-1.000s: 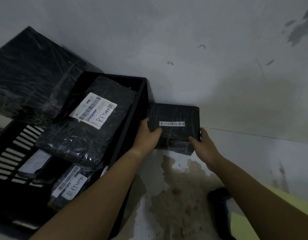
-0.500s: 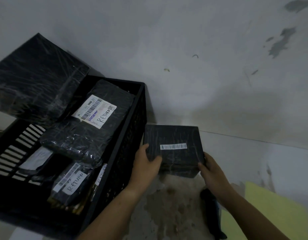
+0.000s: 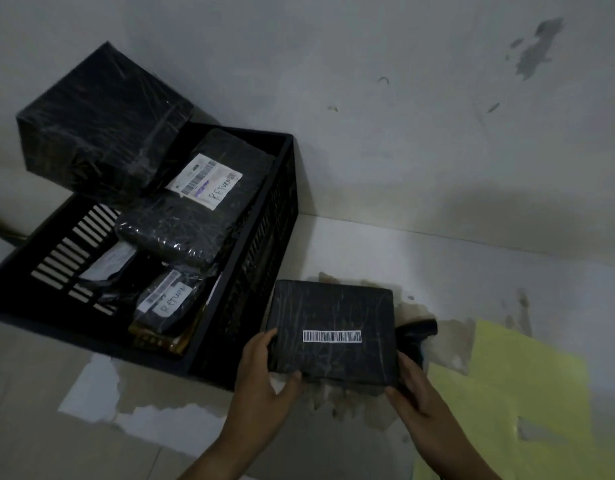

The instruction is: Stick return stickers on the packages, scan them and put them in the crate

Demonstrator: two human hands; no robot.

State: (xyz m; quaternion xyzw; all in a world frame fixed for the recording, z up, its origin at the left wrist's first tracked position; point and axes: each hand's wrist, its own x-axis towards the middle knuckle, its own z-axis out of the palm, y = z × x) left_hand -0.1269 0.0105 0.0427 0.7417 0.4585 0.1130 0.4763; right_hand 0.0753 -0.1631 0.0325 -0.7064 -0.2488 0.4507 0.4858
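Black-wrapped package (image 3: 330, 334) is held just beside the crate (image 3: 264, 237). Your left grip (image 3: 261, 379) and right grip (image 3: 413, 393) each clasp a near corner. It shows a barcode but no return sticker. Judgement: the sticker step is pending, and you must free one grip to do it.

We look down into a dim corner where a pale grey wall (image 3: 368, 81) fills the upper half of the frame. Dark patches (image 3: 534, 46) mar its paint at the upper right, and small scuffs (image 3: 384, 79) sit near the top centre. A thin seam (image 3: 472, 233) crosses the right of the frame where the wall meets a whitish level surface (image 3: 437, 258); floor or tabletop, we cannot tell. A brown stain (image 3: 351, 403) spreads at lower centre. At lower left a beige covering (image 3: 29, 375) is torn, baring a white patch (image 3: 91, 386). A pale yellow sheet (image 3: 527, 375) lies flat at lower right. The light is weak.
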